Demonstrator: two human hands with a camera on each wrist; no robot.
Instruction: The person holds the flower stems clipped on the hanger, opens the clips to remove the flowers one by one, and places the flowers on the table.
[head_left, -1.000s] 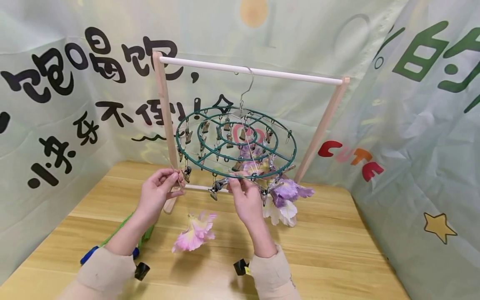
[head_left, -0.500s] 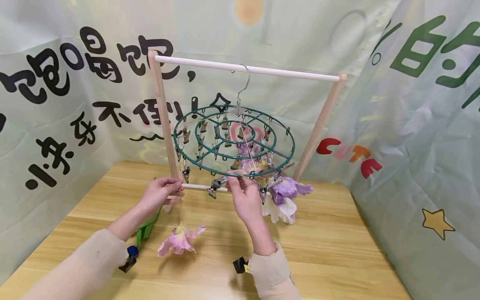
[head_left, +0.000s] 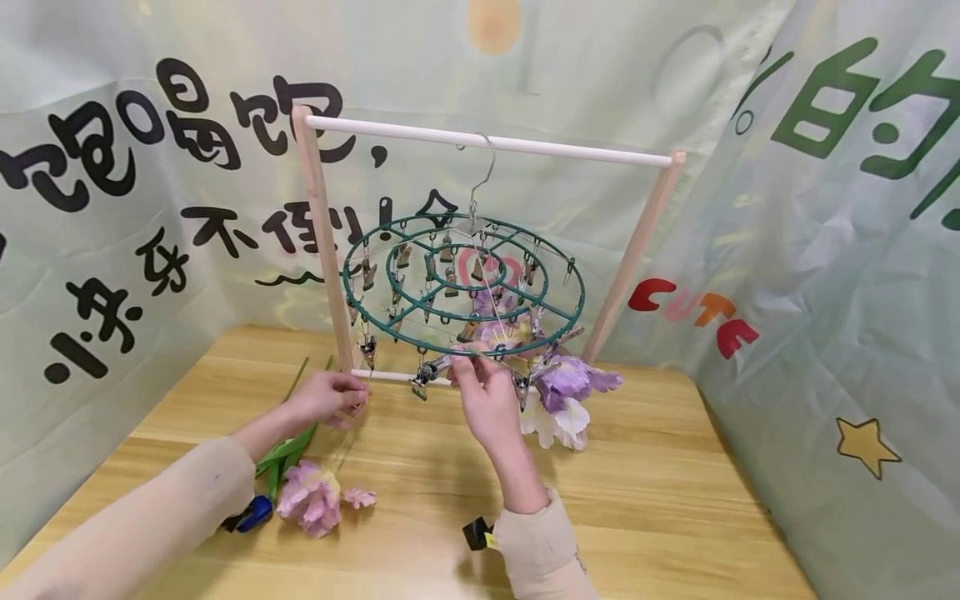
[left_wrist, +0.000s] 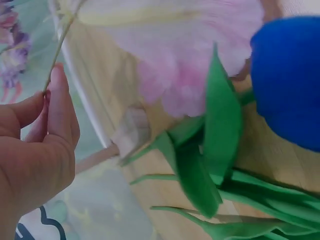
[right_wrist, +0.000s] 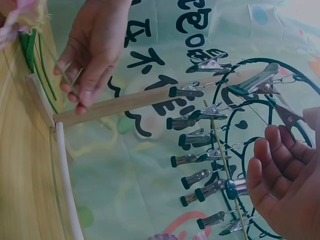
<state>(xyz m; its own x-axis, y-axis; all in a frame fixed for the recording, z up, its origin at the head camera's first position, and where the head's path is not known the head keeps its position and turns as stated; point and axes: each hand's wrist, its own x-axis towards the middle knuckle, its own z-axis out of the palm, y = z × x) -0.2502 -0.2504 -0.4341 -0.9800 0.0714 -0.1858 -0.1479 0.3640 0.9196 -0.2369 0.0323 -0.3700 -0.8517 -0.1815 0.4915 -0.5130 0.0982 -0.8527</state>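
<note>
Pink flower [head_left: 311,498]: head down, low over the wooden table [head_left: 637,500], below the left hand [head_left: 330,398]. Whether its petals touch the wood, cannot tell. Left hand pinches the thin stem [left_wrist: 60,49] between thumb and fingertips; grip narrow. Hand is well below the hanger's ring, near the foot of the rack.

Just beside the blossom: a blue flower [left_wrist: 290,82] with green leaves [left_wrist: 225,120], lying on the table. Left sleeve covers part of it from overhead.

Right hand [head_left: 491,400] raised at the near rim of the round green hanger [head_left: 428,296], fingers curled, pinching a metal clip [right_wrist: 289,117]; thumb mostly out of frame in the right wrist view. More clips dangle from all the rings.

Hanger hooked over the rack's white top rod [head_left: 570,147]. Under its right part: a purple flower [head_left: 566,382], with a white flower [head_left: 566,423] directly below.
</note>
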